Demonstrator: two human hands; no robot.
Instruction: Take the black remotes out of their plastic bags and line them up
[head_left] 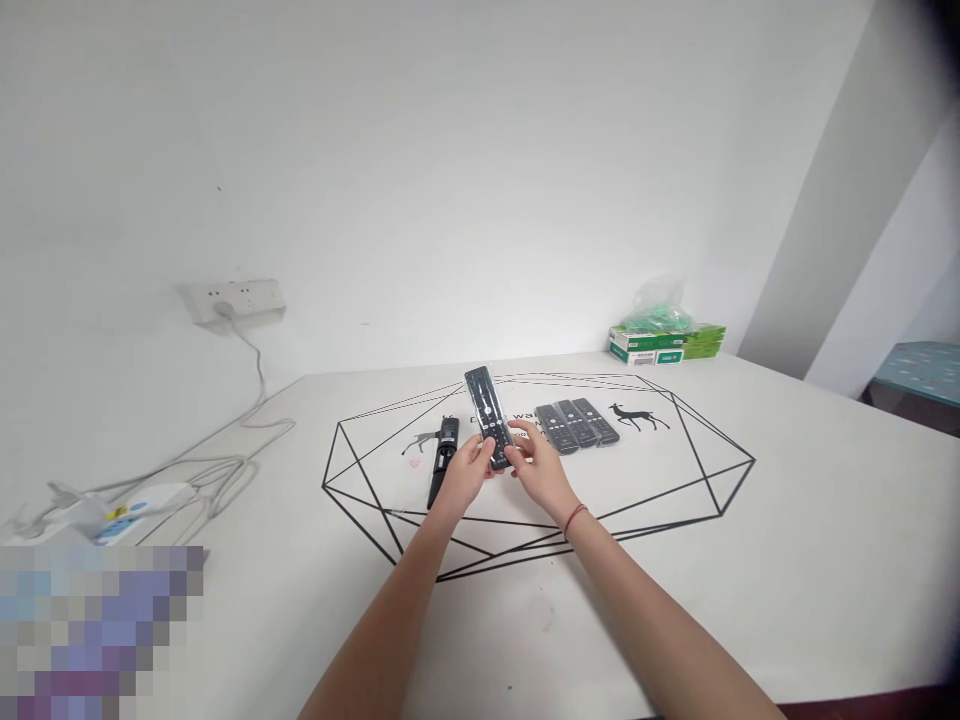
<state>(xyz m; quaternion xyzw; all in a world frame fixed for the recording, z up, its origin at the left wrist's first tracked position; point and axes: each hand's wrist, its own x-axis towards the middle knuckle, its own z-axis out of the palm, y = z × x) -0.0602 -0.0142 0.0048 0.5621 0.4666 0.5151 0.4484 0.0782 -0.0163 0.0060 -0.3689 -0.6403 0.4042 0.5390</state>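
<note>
Both of my hands grip one black remote control (487,410) by its lower end, buttons facing me, tilted up above the table. A clear plastic sleeve seems to wrap it. My left hand (466,475) closes on its left edge with the thumb on the front. From the right, my right hand (541,468) pinches it in the same way. Beside my left hand lies another black remote control (445,450), back side up, its battery compartment apparently uncovered. To the right of my hands, three black remote controls (577,425) lie side by side in clear wrapping.
The white table (810,560) has a black line pattern with deer. Green and white boxes (646,345) with a plastic bag (660,305) on top stand at the back right. At left are a power strip (142,510), tangled cables (225,475) and a wall socket (244,298).
</note>
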